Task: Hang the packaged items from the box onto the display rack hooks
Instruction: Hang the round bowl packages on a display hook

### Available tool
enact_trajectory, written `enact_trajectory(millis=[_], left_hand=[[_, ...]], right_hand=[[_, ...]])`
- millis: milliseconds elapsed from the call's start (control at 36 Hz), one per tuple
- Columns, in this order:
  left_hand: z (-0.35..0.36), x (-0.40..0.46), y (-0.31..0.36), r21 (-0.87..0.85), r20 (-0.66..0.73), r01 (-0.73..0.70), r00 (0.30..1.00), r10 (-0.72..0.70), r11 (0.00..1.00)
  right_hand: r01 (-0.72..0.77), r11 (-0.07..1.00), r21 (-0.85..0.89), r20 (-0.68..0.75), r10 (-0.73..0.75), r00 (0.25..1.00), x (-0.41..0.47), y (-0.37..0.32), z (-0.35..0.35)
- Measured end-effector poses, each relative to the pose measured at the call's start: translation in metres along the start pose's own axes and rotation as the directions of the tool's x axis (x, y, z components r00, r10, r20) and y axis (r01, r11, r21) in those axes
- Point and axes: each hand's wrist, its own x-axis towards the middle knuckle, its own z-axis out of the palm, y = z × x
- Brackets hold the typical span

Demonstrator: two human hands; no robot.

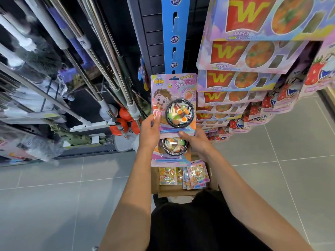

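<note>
Over grey floor tiles, my left hand [151, 131] and right hand [194, 140] pinch an upright pack [173, 104], its hang slot topmost (another pack behind), just below the blue strip [172, 42].

Bright, even indoor light falls from above, leaving only soft shadows along the forearms and on the floor tiles [54, 205] below the hands. The wide lens bends the metal poles [87, 57] up-left of the left hand [149, 132]. Boxes up-right of the right hand [194, 140] blur toward the edge.
</note>
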Motion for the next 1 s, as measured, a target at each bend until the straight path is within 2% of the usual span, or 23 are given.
enact_trajectory(millis=[139,250,361,472,583,694,778,861,1000], left_hand=[[-0.002,-0.002,0.007,-0.01,-0.004,0.036,0.999,-0.036,0.999],[-0.003,-0.016,0.006,-0.084,-0.006,0.129,0.991,-0.13,0.988],[-0.003,-0.032,-0.001,-0.125,-0.028,0.232,0.971,-0.237,0.965],[-0.007,-0.042,-0.014,-0.17,-0.058,0.352,0.929,-0.366,0.92],[-0.014,-0.048,-0.016,-0.173,-0.13,0.344,0.921,-0.368,0.923],[-0.027,-0.053,-0.032,-0.181,-0.191,0.413,0.876,-0.443,0.893],[-0.037,-0.056,-0.033,-0.247,-0.218,0.425,0.851,-0.477,0.871],[-0.048,-0.057,-0.029,-0.32,-0.308,0.376,0.826,-0.471,0.869],[-0.066,-0.053,-0.015,-0.421,-0.416,0.237,0.808,-0.418,0.876]], right_hand=[[-0.021,0.999,0.032,-0.005,0.022,1.0,-0.001,0.002,0.003],[-0.079,0.995,0.06,-0.016,0.08,0.997,-0.003,0.013,-0.001],[-0.106,0.994,-0.017,0.057,0.107,0.993,-0.009,0.021,0.0],[-0.195,0.98,-0.038,0.111,0.198,0.974,-0.01,0.029,0.004],[-0.297,0.954,0.036,0.193,0.285,0.939,-0.011,0.034,0.011],[-0.329,0.941,-0.073,0.245,0.337,0.909,-0.007,0.038,0.024],[-0.298,0.942,-0.154,0.321,0.333,0.887,-0.005,0.035,0.033],[-0.246,0.949,-0.199,0.398,0.307,0.864,-0.011,0.02,0.041],[-0.044,0.972,-0.229,0.449,0.146,0.881,-0.013,0.004,0.047]])
